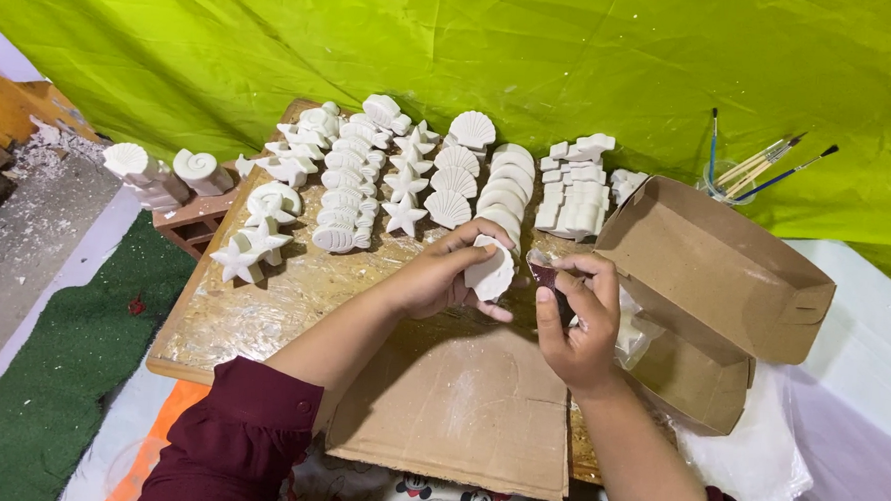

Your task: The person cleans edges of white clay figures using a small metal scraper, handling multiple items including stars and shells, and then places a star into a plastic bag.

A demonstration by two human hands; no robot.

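My left hand (442, 277) holds a white plaster shell piece (490, 272) above the wooden board (262, 313). My right hand (575, 321) pinches a small dark reddish-brown piece of sandpaper (545, 276) right beside the shell's edge. Rows of white plaster casts lie behind my hands: scallop shells (456, 181), starfish (404, 216), ridged shells (343, 191) and stacked blocks (573, 191). A flat sheet of cardboard (458, 411) dusted with white powder lies under my forearms.
An open brown cardboard box (724, 283) stands at the right, with clear plastic inside. A glass with several paintbrushes (729, 173) is behind it. A green cloth (524, 54) hangs at the back. More casts (158, 173) sit on a brick at the left, and green matting (70, 364) covers the floor.
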